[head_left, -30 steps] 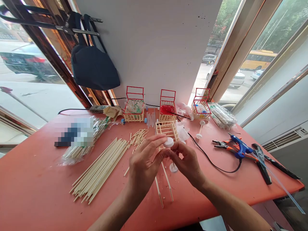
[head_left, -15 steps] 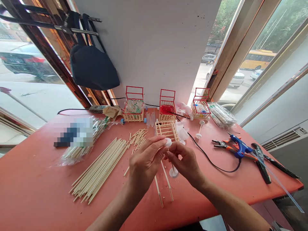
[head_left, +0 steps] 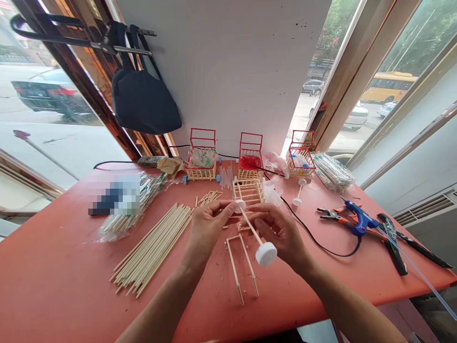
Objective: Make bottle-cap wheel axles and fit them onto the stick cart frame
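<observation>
My left hand (head_left: 214, 221) pinches the white cap at the upper end of a stick axle (head_left: 252, 228). A second white cap sits on the axle's lower end, toward me. My right hand (head_left: 276, 228) is curled beside the axle, its fingers behind the stick and touching it. Just beyond both hands lies a small slatted wooden frame (head_left: 250, 191). Below them, a narrow U-shaped stick frame (head_left: 233, 262) rests on the red table (head_left: 171, 317).
Long sticks (head_left: 152, 250) lie left of my hands. Three small baskets with red frames (head_left: 201, 164) stand at the back. Another capped axle (head_left: 299, 192), pliers (head_left: 330, 214) and a blue glue gun (head_left: 362, 219) with its black cable are on the right.
The axle has swung into open view, its lower cap now raised toward me. My right hand has moved off the upper cap, and the U-shaped frame shows more fully.
</observation>
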`<state>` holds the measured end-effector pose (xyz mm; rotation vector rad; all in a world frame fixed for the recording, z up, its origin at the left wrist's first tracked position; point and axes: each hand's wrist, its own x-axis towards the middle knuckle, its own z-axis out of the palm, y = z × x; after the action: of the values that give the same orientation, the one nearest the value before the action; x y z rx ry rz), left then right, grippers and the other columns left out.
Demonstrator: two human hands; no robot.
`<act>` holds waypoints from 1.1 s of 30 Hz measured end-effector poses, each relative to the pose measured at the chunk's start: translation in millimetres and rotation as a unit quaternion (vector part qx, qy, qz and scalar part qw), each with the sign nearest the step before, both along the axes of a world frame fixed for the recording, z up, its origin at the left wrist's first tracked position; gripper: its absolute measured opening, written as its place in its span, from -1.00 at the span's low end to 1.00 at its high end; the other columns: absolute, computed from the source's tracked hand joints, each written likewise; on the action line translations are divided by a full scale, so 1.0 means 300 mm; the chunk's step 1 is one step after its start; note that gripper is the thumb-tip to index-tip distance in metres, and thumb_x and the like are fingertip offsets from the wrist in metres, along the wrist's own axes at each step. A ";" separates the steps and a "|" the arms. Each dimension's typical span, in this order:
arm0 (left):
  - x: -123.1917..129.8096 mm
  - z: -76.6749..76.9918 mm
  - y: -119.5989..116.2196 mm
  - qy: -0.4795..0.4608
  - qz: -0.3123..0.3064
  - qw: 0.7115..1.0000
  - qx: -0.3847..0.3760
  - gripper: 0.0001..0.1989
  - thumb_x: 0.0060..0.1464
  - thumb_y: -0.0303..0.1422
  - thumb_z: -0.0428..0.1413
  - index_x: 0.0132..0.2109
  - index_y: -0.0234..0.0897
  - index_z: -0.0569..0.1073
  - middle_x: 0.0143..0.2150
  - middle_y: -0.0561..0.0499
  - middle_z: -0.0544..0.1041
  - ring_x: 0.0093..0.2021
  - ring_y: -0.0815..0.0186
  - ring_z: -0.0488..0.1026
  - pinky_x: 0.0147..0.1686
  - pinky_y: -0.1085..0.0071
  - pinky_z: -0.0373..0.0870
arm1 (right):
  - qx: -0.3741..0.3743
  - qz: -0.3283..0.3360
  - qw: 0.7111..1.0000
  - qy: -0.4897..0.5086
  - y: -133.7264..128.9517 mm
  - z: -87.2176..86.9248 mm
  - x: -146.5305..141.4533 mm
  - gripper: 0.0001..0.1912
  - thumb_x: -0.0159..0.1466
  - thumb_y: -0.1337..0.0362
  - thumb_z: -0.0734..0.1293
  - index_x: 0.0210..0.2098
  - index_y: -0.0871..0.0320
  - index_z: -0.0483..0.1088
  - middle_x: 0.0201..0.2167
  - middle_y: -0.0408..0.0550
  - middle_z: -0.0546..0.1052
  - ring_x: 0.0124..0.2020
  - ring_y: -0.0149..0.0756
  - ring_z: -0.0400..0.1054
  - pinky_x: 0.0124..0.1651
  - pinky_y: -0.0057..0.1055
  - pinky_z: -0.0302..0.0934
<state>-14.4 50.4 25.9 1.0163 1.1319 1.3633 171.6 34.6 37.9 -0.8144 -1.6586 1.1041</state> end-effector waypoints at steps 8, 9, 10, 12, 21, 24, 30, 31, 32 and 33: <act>0.018 0.014 -0.005 -0.009 -0.064 0.998 -0.024 -0.54 -0.14 -0.01 0.42 -0.30 -0.35 0.64 -0.39 -0.10 0.70 -0.36 0.13 0.69 -0.31 0.28 0.69 | 0.174 -0.057 0.975 -0.127 0.006 -0.001 0.028 -0.83 0.38 0.35 0.35 -0.08 0.05 0.54 -0.21 -0.04 0.64 -0.25 -0.25 0.51 -0.28 -0.38 0.37; 0.021 0.014 -0.006 -0.008 -0.083 0.996 -0.033 -0.52 -0.13 0.02 0.41 -0.31 -0.35 0.64 -0.41 -0.10 0.69 -0.38 0.14 0.69 -0.34 0.29 0.69 | 0.183 -0.068 0.972 -0.132 0.008 0.003 0.032 -0.86 0.38 0.34 0.34 -0.12 0.05 0.55 -0.22 -0.03 0.64 -0.24 -0.23 0.51 -0.29 -0.38 0.37; 0.023 0.013 -0.006 -0.004 -0.101 0.994 -0.043 -0.50 -0.13 0.05 0.40 -0.31 -0.35 0.63 -0.42 -0.10 0.68 -0.41 0.14 0.68 -0.38 0.30 0.68 | 0.194 -0.082 0.968 -0.139 0.009 0.007 0.036 -0.88 0.38 0.32 0.35 -0.17 0.06 0.55 -0.24 -0.03 0.63 -0.26 -0.23 0.51 -0.31 -0.38 0.36; 0.028 0.011 -0.007 0.013 -0.129 0.990 -0.056 -0.46 -0.11 0.10 0.36 -0.29 -0.36 0.62 -0.41 -0.11 0.67 -0.48 0.18 0.66 -0.48 0.36 0.63 | 0.207 -0.114 0.960 -0.153 0.013 0.016 0.045 -0.89 0.38 0.29 0.36 -0.29 0.06 0.52 -0.36 -0.08 0.59 -0.39 -0.28 0.44 -0.37 -0.40 0.30; 0.024 0.002 -0.016 0.109 -0.134 0.984 0.031 -0.62 0.11 -0.04 0.23 -0.21 -0.30 0.65 -0.31 -0.09 0.66 -0.42 0.30 0.58 -0.53 0.48 0.49 | 0.173 -0.150 0.963 -0.144 0.031 0.023 0.067 -0.82 0.39 0.26 0.37 -0.37 0.08 0.42 -0.47 -0.18 0.44 -0.47 -0.37 0.25 -0.41 -0.43 0.15; 0.018 0.004 -0.019 0.129 -0.144 0.980 0.043 -0.69 0.13 -0.12 0.25 -0.16 -0.27 0.67 -0.35 -0.06 0.65 -0.40 0.28 0.58 -0.42 0.42 0.55 | 0.172 -0.153 0.963 -0.137 0.031 0.024 0.065 -0.82 0.38 0.28 0.37 -0.38 0.09 0.42 -0.48 -0.19 0.42 -0.47 -0.38 0.23 -0.42 -0.42 0.12; 0.031 0.012 -0.032 0.171 -0.184 0.965 0.079 -0.62 0.00 -0.31 0.34 0.01 -0.21 0.63 -0.09 -0.07 0.66 -0.17 0.22 0.59 -0.18 0.35 0.55 | 0.147 -0.145 0.970 -0.130 0.032 0.025 0.059 -0.79 0.38 0.27 0.36 -0.40 0.10 0.39 -0.50 -0.20 0.37 -0.48 -0.39 0.19 -0.41 -0.43 0.11; 0.036 0.011 -0.034 0.180 -0.187 0.963 0.080 -0.61 0.00 -0.33 0.34 0.03 -0.20 0.62 -0.08 -0.05 0.66 -0.16 0.22 0.59 -0.16 0.34 0.54 | 0.150 -0.139 0.970 -0.128 0.032 0.024 0.058 -0.79 0.38 0.28 0.36 -0.40 0.10 0.38 -0.49 -0.21 0.37 -0.48 -0.40 0.19 -0.41 -0.44 0.11; 0.040 0.009 -0.036 0.187 -0.189 0.961 0.081 -0.60 0.00 -0.34 0.34 0.04 -0.19 0.62 -0.07 -0.04 0.65 -0.15 0.22 0.58 -0.14 0.34 0.54 | 0.154 -0.134 0.971 -0.124 0.033 0.022 0.057 -0.80 0.38 0.29 0.36 -0.40 0.10 0.38 -0.49 -0.21 0.37 -0.48 -0.40 0.19 -0.41 -0.45 0.11; 0.044 0.006 -0.037 0.195 -0.190 0.959 0.083 -0.60 0.01 -0.34 0.34 0.04 -0.19 0.61 -0.06 -0.04 0.65 -0.15 0.22 0.57 -0.14 0.33 0.53 | 0.161 -0.128 0.971 -0.120 0.034 0.020 0.056 -0.81 0.38 0.30 0.36 -0.39 0.10 0.38 -0.48 -0.21 0.37 -0.48 -0.41 0.19 -0.41 -0.46 0.11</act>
<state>-1.2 39.3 27.8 1.5864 1.0403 0.9821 188.4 44.7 44.0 -0.9429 -1.8106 0.5545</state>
